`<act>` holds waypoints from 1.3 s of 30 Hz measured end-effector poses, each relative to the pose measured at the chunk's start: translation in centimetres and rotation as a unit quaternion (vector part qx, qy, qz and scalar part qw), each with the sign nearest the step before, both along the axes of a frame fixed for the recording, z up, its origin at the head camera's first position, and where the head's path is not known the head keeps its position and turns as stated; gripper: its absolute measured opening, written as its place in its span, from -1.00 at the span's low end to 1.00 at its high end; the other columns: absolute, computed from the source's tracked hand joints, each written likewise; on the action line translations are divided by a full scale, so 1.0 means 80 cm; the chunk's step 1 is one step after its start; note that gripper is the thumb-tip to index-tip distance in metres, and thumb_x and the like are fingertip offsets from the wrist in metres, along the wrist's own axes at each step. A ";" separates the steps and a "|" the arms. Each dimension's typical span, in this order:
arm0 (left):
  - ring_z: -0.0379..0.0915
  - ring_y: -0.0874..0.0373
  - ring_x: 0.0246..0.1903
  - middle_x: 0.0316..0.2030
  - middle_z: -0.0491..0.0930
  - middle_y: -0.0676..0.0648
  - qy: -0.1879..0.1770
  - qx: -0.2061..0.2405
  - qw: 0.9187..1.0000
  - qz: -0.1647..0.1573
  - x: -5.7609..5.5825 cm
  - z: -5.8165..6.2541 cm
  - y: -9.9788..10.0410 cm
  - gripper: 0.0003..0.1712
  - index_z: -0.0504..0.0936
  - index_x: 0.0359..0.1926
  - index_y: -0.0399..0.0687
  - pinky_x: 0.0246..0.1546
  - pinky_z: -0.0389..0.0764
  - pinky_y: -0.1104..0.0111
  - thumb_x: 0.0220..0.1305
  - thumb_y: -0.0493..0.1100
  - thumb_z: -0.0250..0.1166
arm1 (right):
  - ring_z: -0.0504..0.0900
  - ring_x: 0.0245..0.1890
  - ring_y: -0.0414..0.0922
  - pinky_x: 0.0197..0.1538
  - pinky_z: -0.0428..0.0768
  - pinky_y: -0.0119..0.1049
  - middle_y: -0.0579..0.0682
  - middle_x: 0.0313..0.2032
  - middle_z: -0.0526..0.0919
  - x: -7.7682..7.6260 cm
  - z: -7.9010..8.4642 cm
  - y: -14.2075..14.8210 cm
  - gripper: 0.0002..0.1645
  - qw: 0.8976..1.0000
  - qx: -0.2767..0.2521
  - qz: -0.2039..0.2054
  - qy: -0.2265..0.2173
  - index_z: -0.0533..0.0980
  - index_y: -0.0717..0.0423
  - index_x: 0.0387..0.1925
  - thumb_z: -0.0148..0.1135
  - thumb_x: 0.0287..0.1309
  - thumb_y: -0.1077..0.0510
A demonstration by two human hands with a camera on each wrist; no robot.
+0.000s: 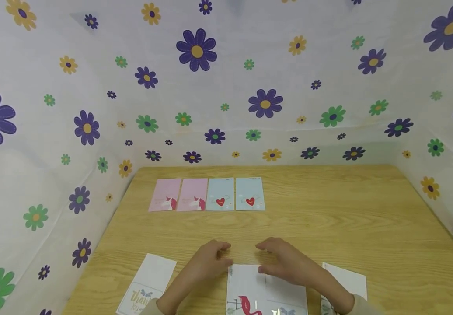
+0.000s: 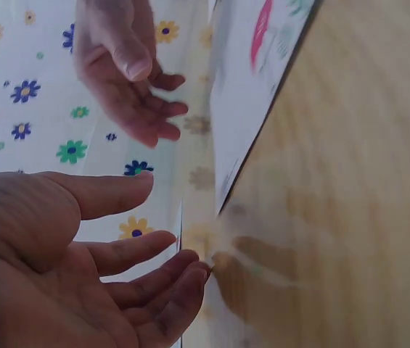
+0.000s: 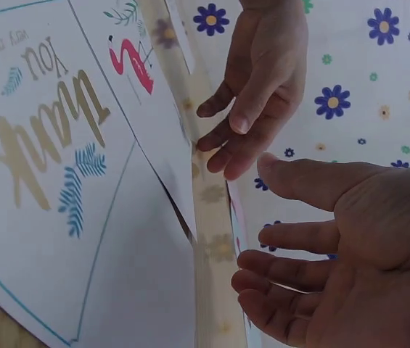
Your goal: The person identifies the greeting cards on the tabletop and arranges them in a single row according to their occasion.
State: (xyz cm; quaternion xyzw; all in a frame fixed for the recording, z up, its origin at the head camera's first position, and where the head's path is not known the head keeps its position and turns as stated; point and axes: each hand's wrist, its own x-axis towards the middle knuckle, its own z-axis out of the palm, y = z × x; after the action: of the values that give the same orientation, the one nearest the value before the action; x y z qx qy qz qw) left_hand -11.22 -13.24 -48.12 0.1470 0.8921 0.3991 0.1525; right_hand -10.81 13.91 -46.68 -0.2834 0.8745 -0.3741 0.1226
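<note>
Left hand (image 1: 210, 259) and right hand (image 1: 287, 262), relaxed, unclenched, face each other near white cards (image 1: 246, 280).

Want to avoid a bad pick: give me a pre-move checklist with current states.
1. Left hand holding nothing: ok, fingers relaxed.
2. Right hand holding nothing: ok, fingers relaxed.
3. Back row grouped by colour: ok, two pink cards left, two blue cards right.
4. Left thank-you card square to back row: not ok, angled.
5. Right card unobstructed in head view: not ok, right forearm covers part.
6. Flamingo card clear of the thank-you card beside it: cannot tell whether they overlap.
</note>
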 end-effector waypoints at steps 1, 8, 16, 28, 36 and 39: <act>0.53 -0.14 0.10 0.08 0.62 -0.22 0.008 -0.011 1.000 0.002 0.005 0.000 0.003 -0.48 0.62 0.19 -0.35 0.17 0.54 -0.07 0.31 -0.14 0.45 | 0.57 0.12 0.12 0.15 0.59 0.07 0.14 0.14 0.61 0.004 0.000 -0.003 -0.34 1.000 0.011 0.001 0.010 0.54 0.32 0.22 0.48 0.24 -0.01; 0.41 -0.18 0.15 0.11 0.50 -0.23 0.045 -0.079 0.996 0.012 0.033 -0.003 0.013 -0.37 0.61 0.22 -0.31 0.23 0.48 -0.10 0.16 -0.15 0.56 | 0.51 0.09 0.01 0.17 0.58 -0.05 0.06 0.08 0.60 0.021 -0.007 -0.015 -0.27 0.991 0.087 0.018 0.097 0.60 0.28 0.15 0.63 0.00 -0.01; 0.33 -0.08 0.14 0.12 0.44 -0.13 0.060 -0.113 0.992 0.014 0.048 -0.012 0.016 -0.21 0.56 0.28 -0.25 0.20 0.52 0.02 0.07 -0.04 0.62 | 0.47 0.04 -0.04 0.15 0.56 -0.05 0.01 0.07 0.57 0.031 -0.015 -0.025 -0.13 0.979 0.152 0.021 0.134 0.61 0.20 0.13 0.68 -0.17 -0.17; 0.34 0.04 0.01 0.01 0.44 -0.04 0.117 -0.160 0.980 -0.023 0.051 -0.012 0.019 -0.20 0.58 0.17 -0.17 0.05 0.56 0.16 -0.07 0.03 0.69 | 0.40 -0.10 -0.17 0.03 0.53 -0.20 -0.12 -0.08 0.54 0.033 -0.027 -0.036 -0.14 0.968 0.182 0.032 0.170 0.63 0.16 0.06 0.72 -0.27 -0.20; 0.33 0.12 -0.05 -0.03 0.47 0.00 0.115 -0.163 0.979 -0.035 0.049 -0.013 0.018 -0.27 0.59 0.10 -0.13 0.00 0.55 0.21 -0.05 0.04 0.68 | 0.40 -0.14 -0.16 0.00 0.53 -0.21 -0.11 -0.13 0.53 0.032 -0.027 -0.037 -0.16 0.968 0.184 0.027 0.166 0.64 0.14 0.02 0.74 -0.30 -0.18; 0.32 0.13 -0.06 -0.03 0.46 0.00 0.106 -0.161 0.981 -0.035 0.048 -0.012 0.019 -0.27 0.59 0.10 -0.12 -0.01 0.54 0.23 -0.05 0.03 0.68 | 0.39 -0.16 -0.16 -0.04 0.52 -0.22 -0.11 -0.16 0.52 0.030 -0.027 -0.038 -0.16 0.970 0.185 0.025 0.157 0.64 0.14 0.02 0.75 -0.32 -0.17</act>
State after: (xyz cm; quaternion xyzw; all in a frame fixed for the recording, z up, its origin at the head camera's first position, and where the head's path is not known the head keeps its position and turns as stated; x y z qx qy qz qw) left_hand -7.37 -11.72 -49.12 0.1930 0.9501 0.2271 0.0922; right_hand -8.37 10.88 -48.84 -0.3327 0.9295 -0.1533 0.0438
